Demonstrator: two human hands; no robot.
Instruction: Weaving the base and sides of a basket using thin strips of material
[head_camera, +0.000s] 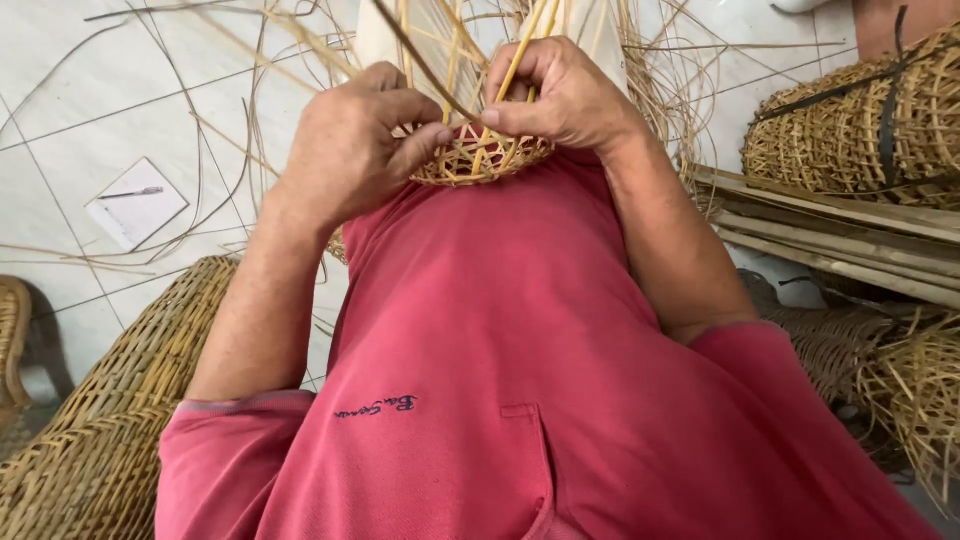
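Seemingly mid-weave in the head view, the left hand (350, 145) pinched the small woven basket (478, 160) at the chest while the right hand (560, 95) gripped a cane strand (520, 60), which wanted steady tension to sit snug.

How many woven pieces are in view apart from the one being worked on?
3: a wicker chair at lower left, an open-weave basket at upper right, and woven work at lower right. The piece in hand may hide others.
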